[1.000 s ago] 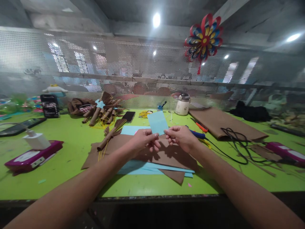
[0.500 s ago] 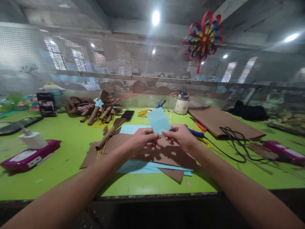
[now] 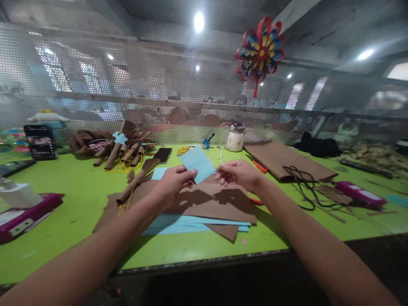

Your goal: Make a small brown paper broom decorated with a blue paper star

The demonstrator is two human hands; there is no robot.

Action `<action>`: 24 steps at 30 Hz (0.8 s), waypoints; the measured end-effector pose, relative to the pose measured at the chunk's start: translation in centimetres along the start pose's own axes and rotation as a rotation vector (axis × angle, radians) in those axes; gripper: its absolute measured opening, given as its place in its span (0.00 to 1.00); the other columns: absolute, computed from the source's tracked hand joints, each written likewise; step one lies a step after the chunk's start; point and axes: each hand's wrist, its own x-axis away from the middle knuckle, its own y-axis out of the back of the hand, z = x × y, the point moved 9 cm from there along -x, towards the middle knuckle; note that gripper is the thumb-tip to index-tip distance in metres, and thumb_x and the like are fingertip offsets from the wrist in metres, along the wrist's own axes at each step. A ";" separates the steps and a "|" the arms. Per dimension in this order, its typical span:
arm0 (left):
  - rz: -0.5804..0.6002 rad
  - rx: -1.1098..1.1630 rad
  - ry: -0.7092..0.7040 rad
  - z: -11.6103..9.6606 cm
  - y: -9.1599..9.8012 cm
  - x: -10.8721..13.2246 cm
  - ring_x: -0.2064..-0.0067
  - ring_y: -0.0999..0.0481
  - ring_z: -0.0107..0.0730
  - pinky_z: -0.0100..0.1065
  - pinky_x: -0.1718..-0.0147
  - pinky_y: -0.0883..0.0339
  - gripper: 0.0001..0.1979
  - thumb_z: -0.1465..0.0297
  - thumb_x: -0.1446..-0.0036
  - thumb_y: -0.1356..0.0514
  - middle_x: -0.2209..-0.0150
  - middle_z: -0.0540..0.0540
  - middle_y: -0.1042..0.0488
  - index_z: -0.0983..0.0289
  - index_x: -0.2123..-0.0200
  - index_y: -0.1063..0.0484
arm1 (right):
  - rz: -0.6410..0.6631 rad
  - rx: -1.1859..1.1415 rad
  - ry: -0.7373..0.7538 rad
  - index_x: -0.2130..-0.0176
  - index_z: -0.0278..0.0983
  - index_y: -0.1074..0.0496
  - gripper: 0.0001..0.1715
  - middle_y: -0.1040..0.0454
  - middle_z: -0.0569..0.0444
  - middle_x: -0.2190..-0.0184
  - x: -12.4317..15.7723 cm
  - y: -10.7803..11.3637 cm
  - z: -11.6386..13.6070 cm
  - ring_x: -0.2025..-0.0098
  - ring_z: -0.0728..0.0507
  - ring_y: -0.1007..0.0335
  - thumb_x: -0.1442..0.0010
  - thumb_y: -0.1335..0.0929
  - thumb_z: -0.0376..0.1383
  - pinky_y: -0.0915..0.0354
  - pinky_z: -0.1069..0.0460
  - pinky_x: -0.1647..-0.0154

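Note:
A small square of light blue paper (image 3: 198, 165) is held up at a tilt over the middle of the table. My left hand (image 3: 174, 182) pinches its lower left edge between thumb and fingers. At its right corner are the closed fingertips of my right hand (image 3: 239, 174), which appear to grip it. Beneath both hands lies a sheet of brown paper (image 3: 210, 202), with their shadows across it. Light blue paper strips (image 3: 191, 223) stick out from under its near edge. A rolled brown paper piece with a fringed end (image 3: 135, 182) rests left of my left hand.
Several brown rolls (image 3: 127, 151) with a blue star lie at back left, near a phone (image 3: 163, 155). A white jar (image 3: 235, 138) stands at the back. To the right are folded brown paper (image 3: 283, 161), a black cable (image 3: 302, 182) and a purple power strip (image 3: 360, 193).
The view has swung a little to the right. My hands have moved slightly apart, and the blue square has turned, its right corner now at my right fingertips.

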 end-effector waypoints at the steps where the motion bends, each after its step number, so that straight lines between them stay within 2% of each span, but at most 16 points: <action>1: -0.019 0.032 -0.006 -0.1 0.3 -0.1 0.78 0.33 0.22 0.27 0.76 0.43 0.11 0.69 0.57 0.35 0.81 0.50 0.31 0.68 0.78 0.34 | -0.084 -0.017 0.024 0.69 0.30 0.26 0.16 0.25 0.47 0.74 -0.1 1.5 0.4 0.76 0.49 0.32 0.50 0.30 0.42 0.35 0.52 0.74; 4: -0.062 0.083 -0.022 -0.3 1.0 -0.2 0.77 0.32 0.23 0.27 0.76 0.42 0.12 0.69 0.58 0.34 0.81 0.49 0.33 0.67 0.80 0.36 | -0.365 0.048 0.069 0.72 0.31 0.27 0.13 0.27 0.49 0.76 0.3 6.2 1.5 0.77 0.50 0.34 0.49 0.31 0.40 0.36 0.52 0.74; 6: -0.074 0.090 -0.039 -0.5 1.2 -0.2 0.77 0.33 0.23 0.27 0.76 0.42 0.12 0.69 0.57 0.35 0.81 0.48 0.33 0.67 0.80 0.36 | -0.482 0.179 0.071 0.74 0.32 0.29 0.13 0.29 0.49 0.77 0.6 8.4 2.0 0.77 0.50 0.35 0.48 0.32 0.41 0.36 0.52 0.74; 13: -0.075 0.124 -0.084 -1.0 0.9 -0.1 0.76 0.33 0.22 0.26 0.75 0.42 0.11 0.70 0.58 0.34 0.80 0.48 0.35 0.68 0.79 0.35 | -0.606 0.568 -0.020 0.78 0.33 0.31 0.16 0.32 0.51 0.80 2.8 12.8 2.0 0.79 0.50 0.38 0.54 0.30 0.44 0.40 0.53 0.77; 16: -0.083 0.117 -0.108 -1.2 0.8 -0.1 0.77 0.34 0.22 0.27 0.76 0.42 0.09 0.72 0.58 0.35 0.79 0.49 0.34 0.69 0.76 0.33 | -0.542 0.734 -0.084 0.79 0.33 0.30 0.14 0.32 0.53 0.83 4.3 13.2 0.9 0.79 0.49 0.39 0.54 0.31 0.42 0.42 0.54 0.77; 18: -0.085 0.117 -0.114 -1.2 0.8 -0.1 0.77 0.34 0.22 0.27 0.76 0.42 0.09 0.72 0.58 0.35 0.78 0.49 0.34 0.69 0.73 0.32 | -0.445 0.839 -0.121 0.78 0.33 0.28 0.11 0.31 0.54 0.83 5.1 12.3 -0.2 0.79 0.49 0.39 0.55 0.30 0.40 0.43 0.54 0.76; 20: -0.097 0.115 -0.104 -1.1 0.8 0.0 0.77 0.34 0.22 0.27 0.76 0.42 0.09 0.72 0.58 0.36 0.77 0.49 0.33 0.69 0.73 0.32 | -0.300 1.057 -0.135 0.73 0.34 0.26 0.09 0.27 0.51 0.76 5.5 10.5 -1.4 0.74 0.47 0.36 0.55 0.31 0.37 0.43 0.53 0.73; 22: -0.108 0.117 -0.088 -1.0 0.8 0.1 0.77 0.34 0.22 0.27 0.76 0.42 0.09 0.73 0.58 0.36 0.77 0.49 0.32 0.68 0.73 0.32 | -0.190 1.316 -0.134 0.64 0.35 0.26 0.15 0.26 0.47 0.66 5.5 8.9 -2.2 0.67 0.43 0.34 0.55 0.32 0.35 0.43 0.53 0.68; 24: -0.123 0.120 -0.075 -1.1 0.9 0.2 0.77 0.34 0.22 0.27 0.77 0.42 0.09 0.73 0.59 0.36 0.77 0.49 0.32 0.68 0.73 0.32 | -0.127 1.454 -0.141 0.55 0.36 0.30 0.24 0.28 0.45 0.60 5.2 8.2 -2.9 0.61 0.41 0.34 0.55 0.33 0.33 0.43 0.53 0.66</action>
